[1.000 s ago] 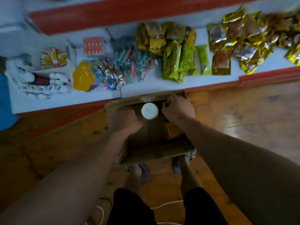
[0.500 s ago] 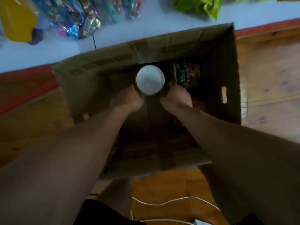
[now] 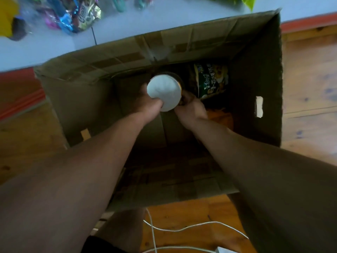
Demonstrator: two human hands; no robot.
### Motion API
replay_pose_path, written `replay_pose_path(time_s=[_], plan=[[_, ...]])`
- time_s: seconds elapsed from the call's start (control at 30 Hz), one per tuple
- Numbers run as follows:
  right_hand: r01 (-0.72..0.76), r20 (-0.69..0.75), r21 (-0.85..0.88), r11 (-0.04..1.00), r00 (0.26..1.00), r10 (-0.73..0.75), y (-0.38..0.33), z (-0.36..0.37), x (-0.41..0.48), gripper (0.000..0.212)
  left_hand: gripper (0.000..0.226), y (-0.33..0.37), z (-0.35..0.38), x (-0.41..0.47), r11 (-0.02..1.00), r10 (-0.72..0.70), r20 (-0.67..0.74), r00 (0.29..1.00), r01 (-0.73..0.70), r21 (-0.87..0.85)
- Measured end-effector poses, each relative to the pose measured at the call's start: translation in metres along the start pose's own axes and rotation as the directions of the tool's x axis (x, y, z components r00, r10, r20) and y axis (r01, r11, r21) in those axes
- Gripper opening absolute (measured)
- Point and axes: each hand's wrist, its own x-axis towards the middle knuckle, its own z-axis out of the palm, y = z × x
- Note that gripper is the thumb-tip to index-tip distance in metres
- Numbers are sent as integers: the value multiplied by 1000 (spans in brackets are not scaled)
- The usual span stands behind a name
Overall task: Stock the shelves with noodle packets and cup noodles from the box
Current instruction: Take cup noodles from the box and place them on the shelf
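An open cardboard box (image 3: 259,57) stands on the wooden floor against a low pale shelf (image 3: 45,46). Inside it a cup of noodles (image 3: 163,91) with a white round lid stands upright. My left hand (image 3: 148,104) grips the cup's left side and my right hand (image 3: 191,107) grips its right side, both deep in the box. A dark green noodle packet (image 3: 211,79) lies against the box's far right inner corner. An orange packet (image 3: 220,115) shows dimly below it.
On the shelf beyond the box lie shiny sweet wrappers (image 3: 76,15), a yellow object (image 3: 7,17) and green packets (image 3: 244,0). A white cable (image 3: 182,229) runs over the floor by my legs. A red strip (image 3: 308,24) edges the shelf.
Both hands went from the box's rim down inside and closed round the cup. The camera has leaned in closer over the box; the cup has shifted slightly.
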Motion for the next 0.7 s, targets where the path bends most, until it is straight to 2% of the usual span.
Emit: replay_pose_path(time_s=[0.17, 0.33, 0.43, 0.57, 0.7], plan=[[6, -14, 35, 999, 1000, -6, -1, -15, -53, 55, 60, -7, -2, -61, 969, -89, 15, 996, 90, -230], [74, 23, 31, 997, 997, -74, -5, -43, -121, 62, 59, 3, -2, -139, 801, -229, -19, 973, 177, -572], [123, 37, -1, 992, 992, -123, -9, -71, -165, 62, 46, 20, 0, -188, 690, -305, -51, 951, 184, -700], [206, 49, -22, 978, 978, -205, -13, -101, -230, 57, 61, 46, -4, -244, 511, -439, -83, 895, 173, -842], [311, 25, -15, 950, 950, -311, -16, -127, -284, 53, 82, 65, -7, -290, 379, -463, -59, 884, 137, -915]])
